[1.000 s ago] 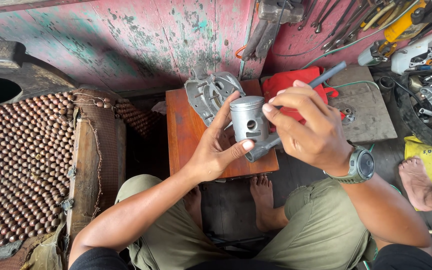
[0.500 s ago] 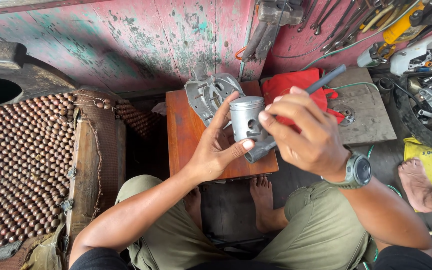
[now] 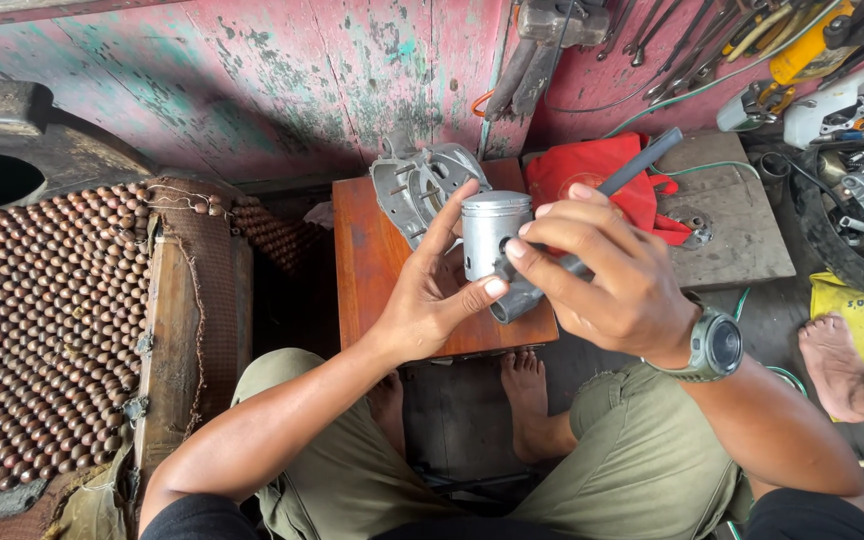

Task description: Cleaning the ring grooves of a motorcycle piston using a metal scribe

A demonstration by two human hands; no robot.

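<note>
Above the small wooden table [image 3: 372, 270], left hand [image 3: 432, 300] cups a grey metal piston [image 3: 492, 235] from behind while right hand [image 3: 612, 280] pinches a dark rod-like tool [image 3: 637, 165] at its side hole, fingers hiding the tool's tip.

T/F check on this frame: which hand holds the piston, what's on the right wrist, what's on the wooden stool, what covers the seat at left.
1. The left hand holds the metal piston. True.
2. The right hand is empty. False: it grips a dark rod-like tool at the piston's side.
3. A watch sits on the right wrist. True.
4. The small wooden stool carries a blue cloth. False: a grey metal engine casing lies on it.
5. A wooden bead cover lies at left. True.
</note>
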